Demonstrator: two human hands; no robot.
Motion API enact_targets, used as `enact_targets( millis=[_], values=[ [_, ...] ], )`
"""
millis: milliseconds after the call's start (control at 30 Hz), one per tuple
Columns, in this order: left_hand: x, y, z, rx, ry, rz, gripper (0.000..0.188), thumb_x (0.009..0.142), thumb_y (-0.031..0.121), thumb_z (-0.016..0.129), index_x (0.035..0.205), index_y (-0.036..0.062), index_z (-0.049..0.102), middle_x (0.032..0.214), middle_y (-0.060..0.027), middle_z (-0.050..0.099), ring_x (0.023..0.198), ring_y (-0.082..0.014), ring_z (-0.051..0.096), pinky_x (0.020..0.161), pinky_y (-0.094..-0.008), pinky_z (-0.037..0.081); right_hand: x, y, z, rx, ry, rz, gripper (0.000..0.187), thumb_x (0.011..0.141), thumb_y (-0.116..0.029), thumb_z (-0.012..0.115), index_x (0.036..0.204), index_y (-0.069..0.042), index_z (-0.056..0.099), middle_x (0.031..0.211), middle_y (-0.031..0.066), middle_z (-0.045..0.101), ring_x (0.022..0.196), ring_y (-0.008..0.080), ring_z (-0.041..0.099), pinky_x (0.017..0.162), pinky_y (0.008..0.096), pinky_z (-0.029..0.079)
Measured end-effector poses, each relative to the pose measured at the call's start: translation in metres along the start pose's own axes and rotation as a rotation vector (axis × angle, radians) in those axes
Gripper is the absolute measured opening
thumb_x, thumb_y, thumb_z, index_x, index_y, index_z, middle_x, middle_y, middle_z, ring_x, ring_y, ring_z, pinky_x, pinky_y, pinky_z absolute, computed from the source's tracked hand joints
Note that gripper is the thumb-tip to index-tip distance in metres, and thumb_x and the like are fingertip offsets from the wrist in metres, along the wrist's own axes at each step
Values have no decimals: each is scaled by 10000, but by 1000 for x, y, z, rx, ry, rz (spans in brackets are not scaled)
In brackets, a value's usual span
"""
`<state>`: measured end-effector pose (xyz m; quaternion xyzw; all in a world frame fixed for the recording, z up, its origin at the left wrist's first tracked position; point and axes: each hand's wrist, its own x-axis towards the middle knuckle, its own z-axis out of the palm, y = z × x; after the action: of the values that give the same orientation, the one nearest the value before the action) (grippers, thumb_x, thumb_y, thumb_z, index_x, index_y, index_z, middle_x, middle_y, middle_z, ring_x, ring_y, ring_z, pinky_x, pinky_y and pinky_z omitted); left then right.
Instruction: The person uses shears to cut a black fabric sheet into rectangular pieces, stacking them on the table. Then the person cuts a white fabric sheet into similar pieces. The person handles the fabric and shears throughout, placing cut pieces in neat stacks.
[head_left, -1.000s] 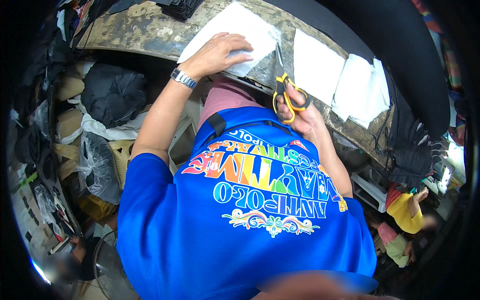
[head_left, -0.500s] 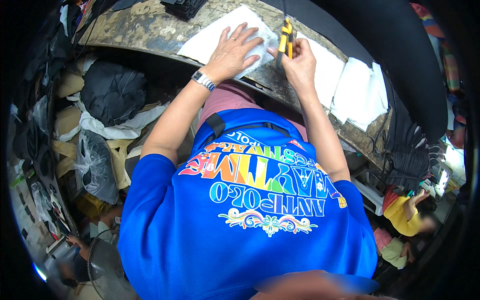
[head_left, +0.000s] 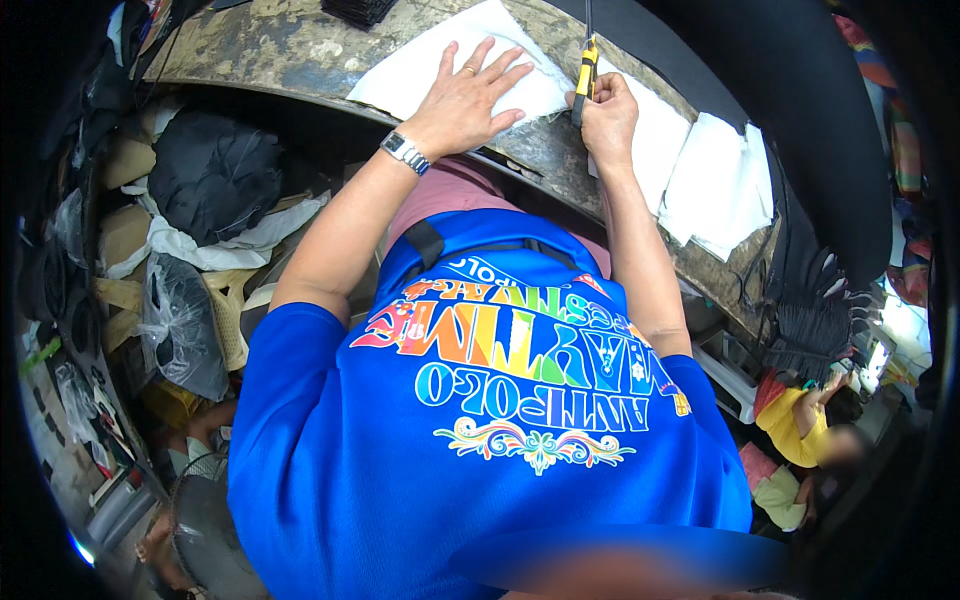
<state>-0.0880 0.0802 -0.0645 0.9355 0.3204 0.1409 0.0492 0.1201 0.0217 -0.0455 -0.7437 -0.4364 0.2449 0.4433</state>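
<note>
My left hand lies flat with its fingers spread on a white sheet of material on the worn worktable. A silver watch is on that wrist. My right hand is closed around a slim yellow-and-black hand tool, held upright at the sheet's right corner. From its top a thin dark cord or rod runs up out of view. The tool's working end is too small to make out. Right of my right hand lie more white pieces, some overlapping.
A stack of black pieces sits at the table's far edge. Black material rises on the right, above hanging black straps. Below left are a black bundle, a plastic bag and a fan. Another person is at lower right.
The tool and my right hand have shifted slightly right and away from my left hand. The crumpled, sheer-looking part of the sheet near my left fingers now lies flatter.
</note>
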Motion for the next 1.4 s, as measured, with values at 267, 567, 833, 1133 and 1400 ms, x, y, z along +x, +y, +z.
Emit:
enact_targets(
  millis=[267, 567, 833, 1133, 1400],
  values=[
    [3, 1, -4, -21, 28, -17, 613, 925, 497, 555, 1467, 248, 414, 1542, -48, 375, 1445, -306, 279, 1146, -592, 176, 3, -1, -5, -235, 0, 66, 162, 739, -112, 724, 779, -54, 579, 657, 106, 638, 613, 230, 629, 603, 362, 490],
    [-10, 33, -14, -267, 135, -12, 510, 815, 391, 739, 1248, 150, 619, 1375, -119, 513, 1337, -300, 426, 1117, -564, 259, -1, -26, -14, -340, -41, 0, 421, 697, -377, 861, 784, -41, 623, 629, 63, 624, 587, 160, 581, 568, 325, 470],
    [-18, 29, -12, -287, 118, -24, 462, 829, 348, 732, 1236, 152, 632, 1346, -89, 555, 1316, -270, 459, 1106, -520, 289, -59, -32, -74, 341, -577, 454, 333, 784, -260, 837, 899, -24, 633, 636, 23, 621, 493, 82, 575, 441, 197, 427],
    [-23, 19, -12, -332, 126, 79, 459, 832, 336, 722, 1238, 146, 622, 1319, -85, 553, 1288, -258, 470, 1109, -506, 288, -95, 9, -126, 444, -957, 849, 540, 851, -561, 673, 924, -29, 619, 721, 96, 636, 607, 162, 619, 547, 260, 499],
    [-17, 26, -14, -301, 146, 23, 497, 816, 351, 740, 1243, 126, 617, 1267, -77, 570, 1248, -256, 483, 1068, -445, 333, -83, -2, -122, 283, -1058, 809, 554, 865, -585, 643, 889, -32, 635, 744, 98, 666, 613, 168, 636, 551, 258, 500]
  ],
)
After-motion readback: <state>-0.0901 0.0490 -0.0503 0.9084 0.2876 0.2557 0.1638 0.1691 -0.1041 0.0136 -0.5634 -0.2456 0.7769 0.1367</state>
